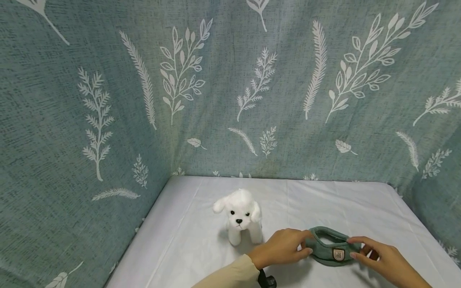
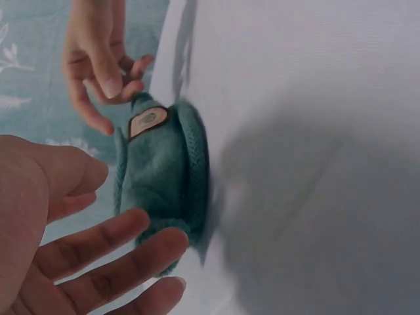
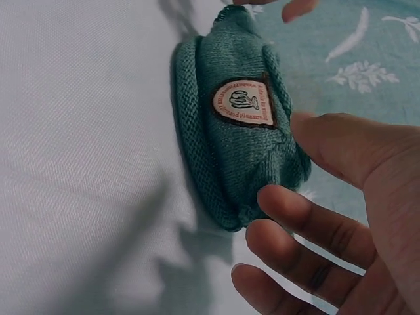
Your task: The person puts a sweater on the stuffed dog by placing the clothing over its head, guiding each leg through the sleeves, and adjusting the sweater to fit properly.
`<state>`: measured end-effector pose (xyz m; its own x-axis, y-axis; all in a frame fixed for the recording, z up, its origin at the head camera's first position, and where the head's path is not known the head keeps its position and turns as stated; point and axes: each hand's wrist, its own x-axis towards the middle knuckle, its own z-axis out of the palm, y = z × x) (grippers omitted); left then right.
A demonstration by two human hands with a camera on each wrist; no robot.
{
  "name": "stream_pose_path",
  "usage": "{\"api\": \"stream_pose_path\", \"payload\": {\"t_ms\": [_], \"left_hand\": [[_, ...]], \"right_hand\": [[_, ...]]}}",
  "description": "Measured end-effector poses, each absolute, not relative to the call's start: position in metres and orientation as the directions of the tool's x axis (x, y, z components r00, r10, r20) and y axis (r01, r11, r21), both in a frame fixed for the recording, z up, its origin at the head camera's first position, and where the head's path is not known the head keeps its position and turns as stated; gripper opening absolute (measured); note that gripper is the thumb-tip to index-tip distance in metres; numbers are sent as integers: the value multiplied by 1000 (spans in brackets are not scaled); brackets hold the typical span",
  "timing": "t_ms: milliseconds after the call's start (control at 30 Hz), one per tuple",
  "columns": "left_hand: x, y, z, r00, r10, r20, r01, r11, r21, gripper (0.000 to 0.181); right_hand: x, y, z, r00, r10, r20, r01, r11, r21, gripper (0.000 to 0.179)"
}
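Green knit piece point(image 1: 321, 254) pinched at both ends

I'm watching remotely. Knit piece is at the near right part of the white-covered table point(image 1: 191, 244), to the right of the white plush dog point(image 1: 240, 212); I can't tell if its underside rests on the cloth. Its opening faces up, patch point(image 1: 339, 255) on the side toward the person.

My left hand point(image 1: 279, 249): thumb and index finger clamped on the left end, the other fingers spread loosely. Right hand point(image 1: 379, 255): thumb and index clamped on the right end near the rim, remaining fingers slightly curled, apart.

Dog stands upright on its legs, face toward the head camera, touching neither hand. Beige sleeve point(image 1: 232, 276) on the left arm; small black item point(image 1: 267, 281) beside it at the bottom edge, can't identify. Behind: blue-green curtain point(image 1: 223, 96), white leaf print.
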<state>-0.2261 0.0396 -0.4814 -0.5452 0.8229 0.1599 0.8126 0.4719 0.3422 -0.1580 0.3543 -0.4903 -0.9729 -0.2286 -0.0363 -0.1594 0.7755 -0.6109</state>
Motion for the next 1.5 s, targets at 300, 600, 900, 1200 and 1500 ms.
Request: {"api": "stream_pose_path", "payload": {"t_ms": [300,600,900,1200,1500], "left_hand": [[-230,51,-490,-545,823,160,809,466,359,31],[-234,60,-494,-568,803,180,805,496,326,35],[-235,68,-494,-594,791,146,780,522,346,36],[-245,70,-500,-601,788,133,747,496,443,26],[-250,73,-505,-617,779,113,662,436,609,22]], "right_hand": [[-158,357,-496,-969,-247,25,-214,779,-589,46],[-164,356,-495,-973,-230,15,-190,762,-620,48],[-170,352,-500,-968,-252,19,-204,737,-644,50],[-178,348,-500,-960,-279,-16,-186,681,-709,48],[-182,351,-503,-943,-322,-90,-111,556,-824,34]]}}
